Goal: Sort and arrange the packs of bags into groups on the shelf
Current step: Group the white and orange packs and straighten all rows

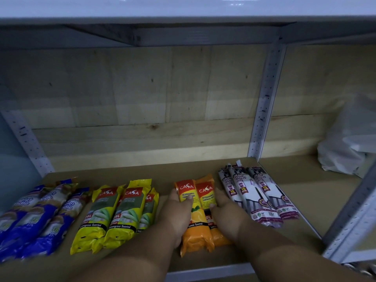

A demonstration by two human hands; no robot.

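Brown board shelf (203,169), plywood-backed; two orange plastic packs of garbage bags (200,212) side by side mid-shelf, left hand (177,212) and right hand (225,210) gripping them from either flank.

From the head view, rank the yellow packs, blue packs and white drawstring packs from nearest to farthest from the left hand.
Measured from the left hand:
1. Yellow packs, just to its left.
2. White drawstring packs, to the right, beyond the orange packs.
3. Blue packs, at the far left end.
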